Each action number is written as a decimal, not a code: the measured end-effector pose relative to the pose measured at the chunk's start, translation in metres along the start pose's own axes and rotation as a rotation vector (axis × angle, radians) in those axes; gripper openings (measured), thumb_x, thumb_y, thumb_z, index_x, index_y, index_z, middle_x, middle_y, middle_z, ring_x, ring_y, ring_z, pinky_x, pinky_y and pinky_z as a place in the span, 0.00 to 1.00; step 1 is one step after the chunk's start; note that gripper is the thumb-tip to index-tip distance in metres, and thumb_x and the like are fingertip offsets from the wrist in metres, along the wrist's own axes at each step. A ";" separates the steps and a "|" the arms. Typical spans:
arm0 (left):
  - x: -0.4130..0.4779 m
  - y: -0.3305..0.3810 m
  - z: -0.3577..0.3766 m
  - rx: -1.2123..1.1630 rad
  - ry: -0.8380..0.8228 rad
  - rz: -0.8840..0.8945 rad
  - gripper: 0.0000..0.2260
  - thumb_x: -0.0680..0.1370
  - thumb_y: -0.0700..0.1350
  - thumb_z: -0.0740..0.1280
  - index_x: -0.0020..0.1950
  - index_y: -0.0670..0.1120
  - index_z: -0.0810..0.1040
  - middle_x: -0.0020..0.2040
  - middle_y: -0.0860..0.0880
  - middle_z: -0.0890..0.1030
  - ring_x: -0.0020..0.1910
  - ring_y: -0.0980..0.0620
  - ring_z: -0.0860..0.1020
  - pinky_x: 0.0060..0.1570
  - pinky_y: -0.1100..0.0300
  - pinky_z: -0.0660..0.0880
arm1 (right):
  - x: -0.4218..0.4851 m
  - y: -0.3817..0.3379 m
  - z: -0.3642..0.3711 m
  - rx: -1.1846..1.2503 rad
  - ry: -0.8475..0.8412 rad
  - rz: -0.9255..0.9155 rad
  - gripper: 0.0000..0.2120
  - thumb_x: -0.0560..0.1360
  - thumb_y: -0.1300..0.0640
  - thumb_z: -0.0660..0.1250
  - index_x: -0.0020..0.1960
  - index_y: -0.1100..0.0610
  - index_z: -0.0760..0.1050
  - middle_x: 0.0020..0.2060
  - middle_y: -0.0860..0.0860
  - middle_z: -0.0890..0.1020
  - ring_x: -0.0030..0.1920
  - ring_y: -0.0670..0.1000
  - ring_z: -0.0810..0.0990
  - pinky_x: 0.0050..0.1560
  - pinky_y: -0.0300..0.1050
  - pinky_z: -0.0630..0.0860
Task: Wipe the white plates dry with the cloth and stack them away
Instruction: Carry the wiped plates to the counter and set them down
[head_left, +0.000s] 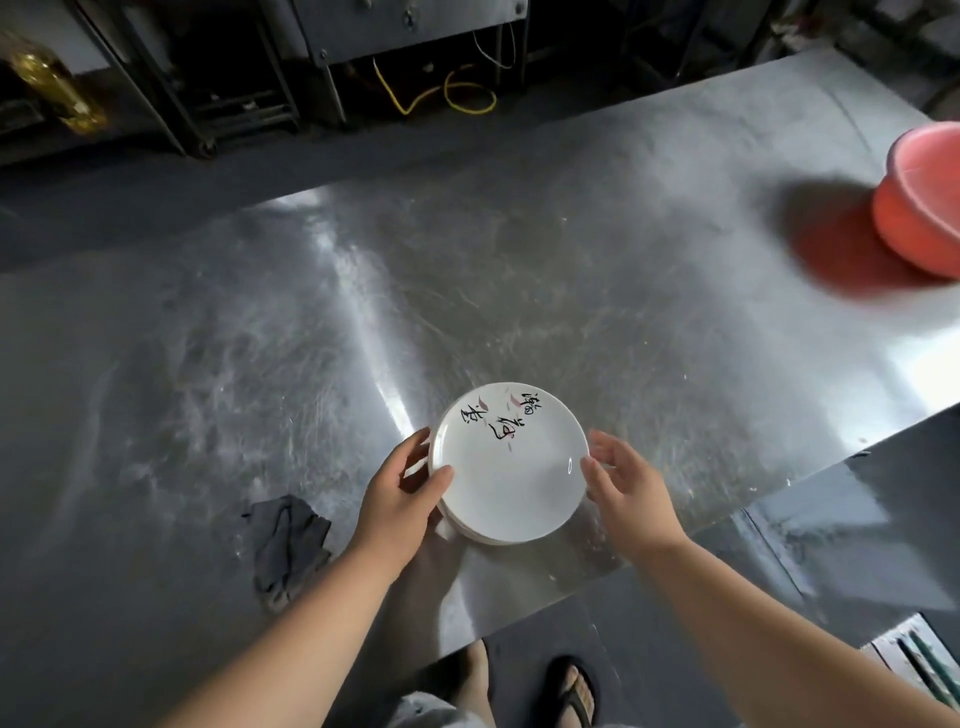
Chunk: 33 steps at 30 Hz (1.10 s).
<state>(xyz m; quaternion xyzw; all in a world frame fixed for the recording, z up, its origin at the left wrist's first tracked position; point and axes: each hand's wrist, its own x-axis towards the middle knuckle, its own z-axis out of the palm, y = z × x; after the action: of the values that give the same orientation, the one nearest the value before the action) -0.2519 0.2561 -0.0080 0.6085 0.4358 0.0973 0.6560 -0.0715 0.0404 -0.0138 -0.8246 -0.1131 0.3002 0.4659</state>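
Observation:
A short stack of white plates (511, 467) with black brush writing on the top one sits near the front edge of the steel table (467, 291). My left hand (405, 488) grips the stack's left rim, thumb on top and fingers curled round the edge. My right hand (626, 493) touches the right rim with its thumb, the fingers spread loosely beside it. A crumpled grey cloth (288, 545) lies on the table to the left of my left forearm, in neither hand.
Stacked pink plastic basins (919, 208) stand at the table's far right edge. Beyond the table are dark metal frames, yellow cables (447, 96) and a yellowish bottle (57, 88). The front table edge is just below the plates, with my sandalled feet (571, 691) underneath.

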 end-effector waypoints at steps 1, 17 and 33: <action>0.001 -0.003 0.002 -0.081 0.013 -0.047 0.25 0.77 0.47 0.75 0.73 0.57 0.76 0.64 0.58 0.83 0.62 0.60 0.81 0.59 0.56 0.81 | 0.000 0.002 0.003 0.068 -0.012 0.039 0.21 0.79 0.42 0.69 0.69 0.48 0.77 0.56 0.43 0.86 0.56 0.43 0.85 0.61 0.56 0.82; 0.007 0.002 0.002 -0.255 -0.064 -0.239 0.16 0.81 0.38 0.70 0.67 0.53 0.79 0.59 0.52 0.86 0.59 0.51 0.83 0.53 0.54 0.80 | -0.005 -0.020 0.028 0.588 -0.029 0.434 0.14 0.85 0.49 0.58 0.62 0.49 0.80 0.45 0.52 0.88 0.43 0.53 0.86 0.49 0.55 0.82; -0.001 0.015 -0.005 -0.273 -0.077 -0.215 0.14 0.80 0.35 0.69 0.62 0.50 0.80 0.60 0.49 0.84 0.53 0.48 0.83 0.44 0.55 0.79 | -0.026 -0.049 0.032 0.720 0.022 0.473 0.15 0.84 0.52 0.57 0.64 0.52 0.79 0.32 0.43 0.85 0.40 0.51 0.82 0.55 0.58 0.78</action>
<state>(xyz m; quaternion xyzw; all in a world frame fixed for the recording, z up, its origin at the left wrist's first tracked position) -0.2500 0.2627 0.0065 0.4669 0.4560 0.0614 0.7552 -0.1063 0.0773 0.0252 -0.6159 0.1958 0.4101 0.6435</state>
